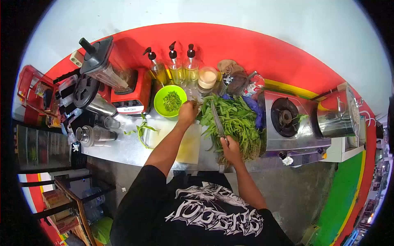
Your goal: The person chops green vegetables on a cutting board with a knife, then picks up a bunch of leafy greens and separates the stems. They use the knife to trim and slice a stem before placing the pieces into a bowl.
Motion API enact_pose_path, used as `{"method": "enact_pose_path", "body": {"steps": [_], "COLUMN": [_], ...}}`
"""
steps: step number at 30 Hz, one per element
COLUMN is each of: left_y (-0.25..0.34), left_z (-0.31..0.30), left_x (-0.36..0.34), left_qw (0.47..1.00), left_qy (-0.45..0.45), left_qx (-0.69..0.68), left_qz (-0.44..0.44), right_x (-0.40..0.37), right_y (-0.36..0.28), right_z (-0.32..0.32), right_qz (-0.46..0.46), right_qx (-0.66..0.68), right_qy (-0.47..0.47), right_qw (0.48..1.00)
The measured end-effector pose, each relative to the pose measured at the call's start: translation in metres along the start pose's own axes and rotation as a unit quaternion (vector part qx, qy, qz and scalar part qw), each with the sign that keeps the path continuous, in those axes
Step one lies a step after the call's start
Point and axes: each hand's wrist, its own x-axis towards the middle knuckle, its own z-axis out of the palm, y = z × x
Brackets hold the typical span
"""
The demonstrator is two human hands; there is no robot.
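My right hand (232,151) is wrapped round the handle of a kitchen knife (217,121), its blade pointing away from me over a large heap of leafy greens (236,117). Just right of a lime-green bowl (159,107), my left hand (188,113) is closed, fingers downward; what it grips, if anything, is too small to make out. Chopped green pieces (171,101) lie in the bowl. Below the bowl and my left wrist is a pale cutting board (191,143), partly hidden by my left forearm. A few loose green stems (141,133) curl at the board's left edge.
Pump bottles (176,71) and a lidded jar (207,78) stand along the red wall. A red blender base (131,96) is at the left, with a metal shaker (96,135) in front. To the right are a gas stove (293,137) and a large pot (334,117).
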Motion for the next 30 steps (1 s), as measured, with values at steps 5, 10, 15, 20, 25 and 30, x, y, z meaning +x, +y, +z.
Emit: {"method": "enact_pose_path", "body": {"steps": [5,10,15,20,25,30], "left_y": [0.0,-0.029,-0.079,-0.116,-0.153,-0.155], "left_z": [-0.02,-0.054,-0.098,-0.137,-0.161,-0.177], "left_x": [-0.016,-0.052,-0.106,-0.152,-0.185,-0.19], "left_qw": [0.998,0.996,0.993,0.984,0.943,0.913], "left_qy": [0.006,0.038,0.034,0.065,0.168,0.003], "left_qx": [-0.025,-0.056,-0.079,0.02,0.072,0.052], "left_qz": [-0.056,-0.06,-0.077,-0.162,-0.278,-0.404], "right_x": [-0.007,-0.019,-0.018,-0.015,-0.011,-0.011], "right_y": [-0.005,-0.022,-0.005,-0.029,-0.044,-0.074], "right_z": [-0.005,-0.002,0.021,0.056,0.101,0.146], "right_qz": [0.021,0.066,-0.005,-0.022,-0.063,-0.049], "right_qx": [-0.022,-0.024,-0.056,-0.055,-0.044,-0.023], "right_qy": [0.008,0.019,0.051,0.021,-0.01,-0.059], "right_qw": [1.0,0.997,0.997,0.998,0.997,0.997]}}
